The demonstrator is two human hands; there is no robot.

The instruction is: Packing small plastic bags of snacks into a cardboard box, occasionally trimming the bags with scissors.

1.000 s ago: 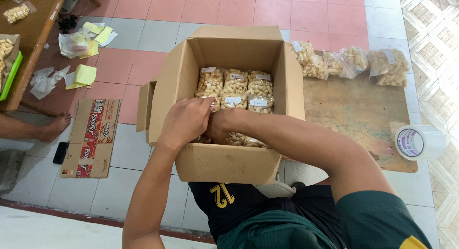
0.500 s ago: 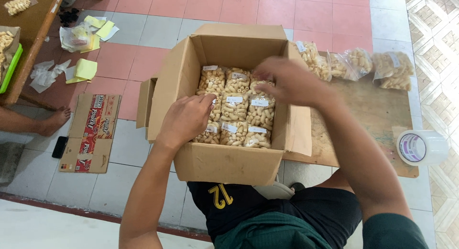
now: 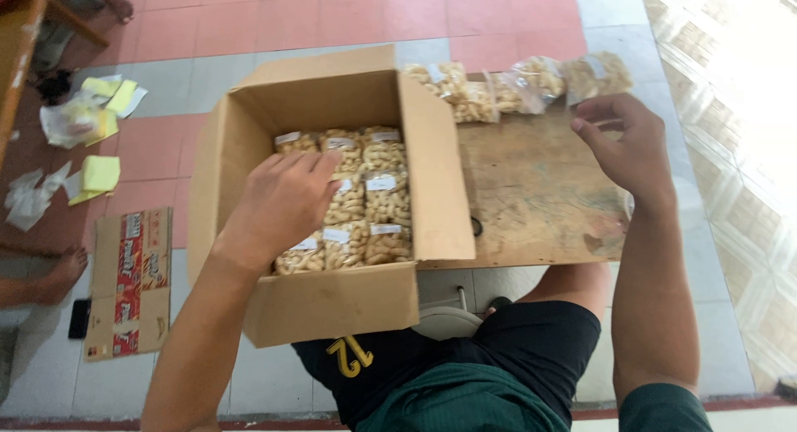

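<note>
An open cardboard box [image 3: 332, 303] rests on my lap and the edge of a low wooden board [image 3: 531, 191]. Clear snack packets [image 3: 374, 191] with white labels fill it in rows. My left hand [image 3: 278, 204] lies flat on the packets at the box's left side, fingers spread, holding nothing. My right hand [image 3: 627, 146] hovers open over the board's far right, just below a clear packet of snacks [image 3: 594, 75]. More snack packets [image 3: 477, 92] lie in a row along the board's far edge.
A flattened printed carton [image 3: 129, 283] lies on the tiled floor at left, with a dark phone [image 3: 79, 317] and another person's foot [image 3: 54, 278] beside it. Crumpled paper and yellow slips [image 3: 83, 121] are scattered further back. A wooden table edge [image 3: 17, 50] shows top left.
My right hand came out of the box and swung right across the board toward the far-right snack packet. The view shifted right, so the tape roll is out of frame. My left hand stayed on the packets.
</note>
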